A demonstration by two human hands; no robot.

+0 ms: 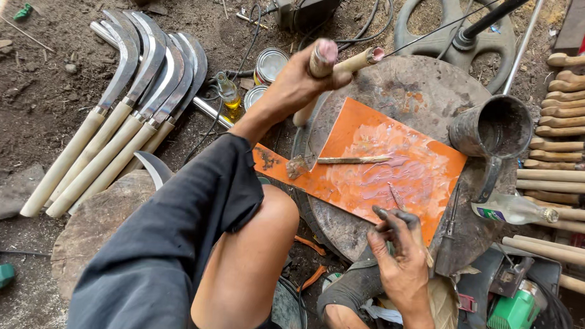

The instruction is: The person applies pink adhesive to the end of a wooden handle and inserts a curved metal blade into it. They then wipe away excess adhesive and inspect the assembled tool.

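Gripping a pale wooden handle [340, 61] above the smeared orange sheet [397, 166], the left hand [296, 86] holds firm; the right hand [400, 255] pinches a thin stick [396, 197] in its fingers; steadiness seems wise. Finished sickles [131, 105] lie nearby.

Single head view, worn on my head, facing steeply down, close over my knee and the round bench [407, 90]; ground visible all round.
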